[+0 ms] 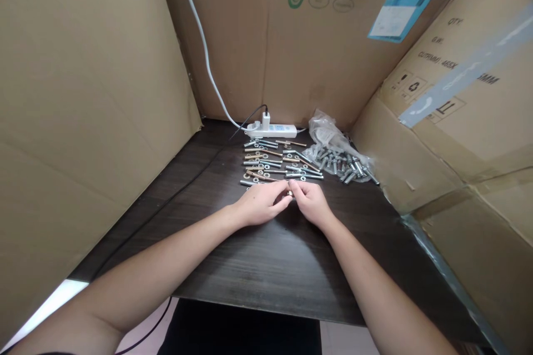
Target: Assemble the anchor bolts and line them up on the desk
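Note:
My left hand [260, 202] and my right hand [310, 202] meet fingertip to fingertip over the table, both closed. Between their fingers shows a small shiny metal piece [290, 193] that looks like a nut; the fingers cover most of it. Just beyond the hands lie loose metal parts in rows: a silver bolt [311, 176], a brass-coloured rod [270, 152], and several washers [256, 179] and tubes. My left hand partly covers the nearest parts.
A clear plastic bag [327, 130] at the back right spills several silver bolts [353, 169]. Behind the rows is a white power strip [277, 131] with a plug and cables. A black cable [166, 203] crosses the dark table [258, 266]. Cardboard walls [125, 66] surround it.

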The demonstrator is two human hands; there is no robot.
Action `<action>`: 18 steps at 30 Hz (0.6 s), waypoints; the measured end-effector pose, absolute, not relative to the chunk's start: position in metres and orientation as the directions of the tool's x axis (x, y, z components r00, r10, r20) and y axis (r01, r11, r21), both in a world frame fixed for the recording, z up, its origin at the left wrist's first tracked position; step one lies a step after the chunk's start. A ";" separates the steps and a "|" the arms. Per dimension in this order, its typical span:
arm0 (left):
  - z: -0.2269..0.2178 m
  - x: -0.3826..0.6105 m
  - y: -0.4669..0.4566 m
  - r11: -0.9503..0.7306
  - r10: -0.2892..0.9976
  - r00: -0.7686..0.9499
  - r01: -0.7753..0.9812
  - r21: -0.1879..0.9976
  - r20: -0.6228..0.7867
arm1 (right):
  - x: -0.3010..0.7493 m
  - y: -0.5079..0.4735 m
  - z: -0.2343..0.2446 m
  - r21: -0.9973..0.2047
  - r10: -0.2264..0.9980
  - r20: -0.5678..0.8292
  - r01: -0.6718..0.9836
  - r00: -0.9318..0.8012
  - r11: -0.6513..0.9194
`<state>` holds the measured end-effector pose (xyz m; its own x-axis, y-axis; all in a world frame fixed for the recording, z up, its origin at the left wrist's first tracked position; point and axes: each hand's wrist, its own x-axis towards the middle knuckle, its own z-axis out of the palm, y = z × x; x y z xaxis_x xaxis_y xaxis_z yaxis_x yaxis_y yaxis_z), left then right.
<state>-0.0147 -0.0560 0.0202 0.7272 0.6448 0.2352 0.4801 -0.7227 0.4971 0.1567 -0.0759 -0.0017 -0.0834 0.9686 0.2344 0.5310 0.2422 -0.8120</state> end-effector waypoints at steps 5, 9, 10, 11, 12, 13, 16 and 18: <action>0.019 -0.015 -0.055 -0.685 0.706 0.674 0.572 0.450 0.219 | 0.157 -0.076 -0.003 -0.813 0.964 0.252 0.521 -0.085 0.258; 0.024 -0.018 -0.057 -0.673 0.727 0.612 0.545 0.500 0.310 | 0.156 -0.075 -0.003 -0.812 0.964 0.254 0.523 -0.082 0.258; 0.025 -0.018 -0.058 -0.695 0.703 0.627 0.506 0.511 0.336 | 0.155 -0.075 -0.003 -0.812 0.964 0.253 0.523 -0.082 0.258; 0.026 -0.019 -0.059 -0.721 0.672 0.649 0.464 0.515 0.356 | 0.155 -0.075 -0.002 -0.812 0.964 0.254 0.523 -0.084 0.259; 0.026 -0.019 -0.059 -0.744 0.642 0.671 0.429 0.512 0.371 | 0.155 -0.075 -0.002 -0.811 0.963 0.256 0.523 -0.086 0.262; 0.027 -0.019 -0.060 -0.760 0.620 0.686 0.405 0.508 0.381 | 0.155 -0.075 -0.001 -0.810 0.962 0.257 0.523 -0.088 0.264; 0.026 -0.019 -0.061 -0.781 0.589 0.703 0.370 0.503 0.398 | 0.155 -0.075 0.000 -0.813 0.962 0.259 0.518 -0.087 0.266; 0.026 -0.020 -0.061 -0.794 0.567 0.712 0.337 0.506 0.415 | 0.156 -0.075 0.000 -0.815 0.960 0.262 0.511 -0.098 0.274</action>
<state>-0.0195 -0.0609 0.0262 0.7117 0.5669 0.4148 0.3375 -0.7938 0.5059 0.1558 -0.0752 0.0003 -0.0984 0.9602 0.2615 0.5112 0.2742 -0.8146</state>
